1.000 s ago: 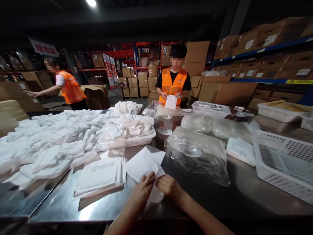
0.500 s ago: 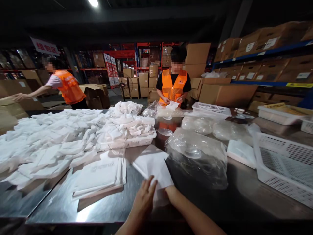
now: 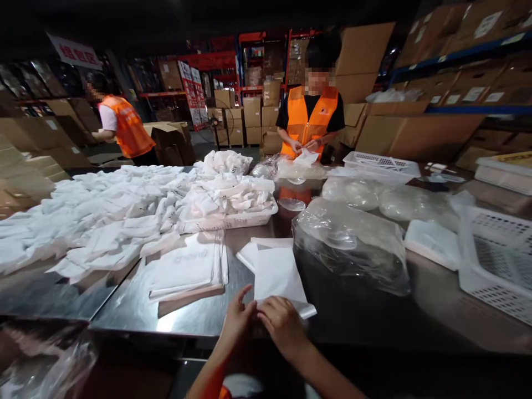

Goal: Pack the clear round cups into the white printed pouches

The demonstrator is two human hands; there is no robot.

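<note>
A flat white pouch (image 3: 277, 272) lies in front of me, its near end at the table edge. My right hand (image 3: 283, 326) is closed on that near end, fingers curled over the edge. Beside the pouch's near left corner is my left hand (image 3: 238, 317), its index finger stretched out and apart from the thumb. The left thumb tip comes close to my right fingertips; the other left fingers are hidden. Under the pouch, more white pouches (image 3: 246, 256) show at the left. A stack of printed white pouches (image 3: 189, 263) lies further left.
A heap of filled white pouches (image 3: 103, 205) covers the left. Behind sits a loaded white basket (image 3: 226, 223). Clear plastic bags (image 3: 349, 244) and another white basket (image 3: 494, 271) stand right. A co-worker in an orange vest (image 3: 310, 122) handles something white across the table; another person (image 3: 124, 130) stands left.
My view has tilted down. My right hand has come from beneath the pouch to its near edge, and my left hand has drawn in beside it. The pouch now lies flatter.
</note>
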